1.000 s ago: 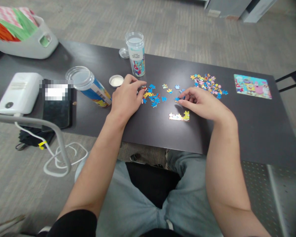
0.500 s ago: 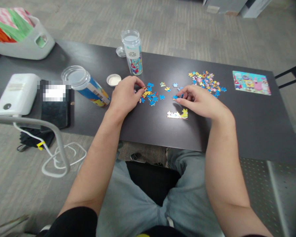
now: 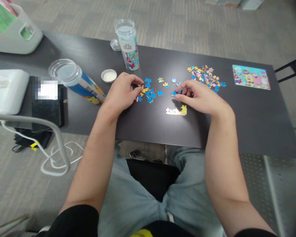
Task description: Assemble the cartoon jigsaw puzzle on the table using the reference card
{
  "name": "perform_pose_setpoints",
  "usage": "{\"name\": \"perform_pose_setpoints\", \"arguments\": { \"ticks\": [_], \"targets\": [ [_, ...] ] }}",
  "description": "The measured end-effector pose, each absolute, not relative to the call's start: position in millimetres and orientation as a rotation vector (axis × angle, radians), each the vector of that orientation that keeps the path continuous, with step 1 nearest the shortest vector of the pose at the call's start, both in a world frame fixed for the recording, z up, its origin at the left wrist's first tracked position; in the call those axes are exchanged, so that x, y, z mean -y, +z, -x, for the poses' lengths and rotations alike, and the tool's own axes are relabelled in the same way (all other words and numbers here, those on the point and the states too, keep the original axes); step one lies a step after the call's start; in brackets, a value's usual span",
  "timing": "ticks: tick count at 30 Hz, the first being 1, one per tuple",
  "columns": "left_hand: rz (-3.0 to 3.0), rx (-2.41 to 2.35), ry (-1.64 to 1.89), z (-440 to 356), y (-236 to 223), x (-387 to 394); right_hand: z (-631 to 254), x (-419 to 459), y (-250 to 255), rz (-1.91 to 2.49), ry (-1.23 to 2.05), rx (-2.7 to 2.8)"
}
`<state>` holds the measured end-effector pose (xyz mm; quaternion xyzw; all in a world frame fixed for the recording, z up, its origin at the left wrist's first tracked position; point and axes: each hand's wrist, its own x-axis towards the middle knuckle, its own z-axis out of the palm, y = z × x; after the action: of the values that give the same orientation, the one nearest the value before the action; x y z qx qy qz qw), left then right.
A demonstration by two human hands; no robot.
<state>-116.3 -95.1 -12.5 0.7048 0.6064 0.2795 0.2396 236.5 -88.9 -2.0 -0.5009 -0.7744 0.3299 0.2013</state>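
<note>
Head view: puzzle pieces [image 3: 151, 95] are partly hidden by left hand [image 3: 121, 91] and right hand [image 3: 201, 94], both curled; whether pinching, I cannot tell.

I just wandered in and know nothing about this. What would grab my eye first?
Probably the bright jigsaw pieces on the dark table, scattered between the left hand and right hand. Just beyond the right hand lies a larger colourful pile. Then perhaps the cartoon picture card toward the table's right end.
</note>
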Motion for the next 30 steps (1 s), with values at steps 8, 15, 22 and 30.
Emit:
{"name": "perform_pose_setpoints", "arguments": {
  "ticks": [8,15,22,30],
  "targets": [
    [-1.779,-1.629,0.928,106,6,117,-238,87,-8,1.36,0.918,2.148],
    [-1.688,-1.399,0.834,81,20,150,-239,86,-6,1.405,0.916,2.158],
    [-1.806,-1.32,0.618,75,19,161,-239,85,-7,1.422,0.915,2.134],
    [-1.99,-1.334,0.597,93,22,156,-242,82,-8,1.316,1.013,2.091]
  ]
}}
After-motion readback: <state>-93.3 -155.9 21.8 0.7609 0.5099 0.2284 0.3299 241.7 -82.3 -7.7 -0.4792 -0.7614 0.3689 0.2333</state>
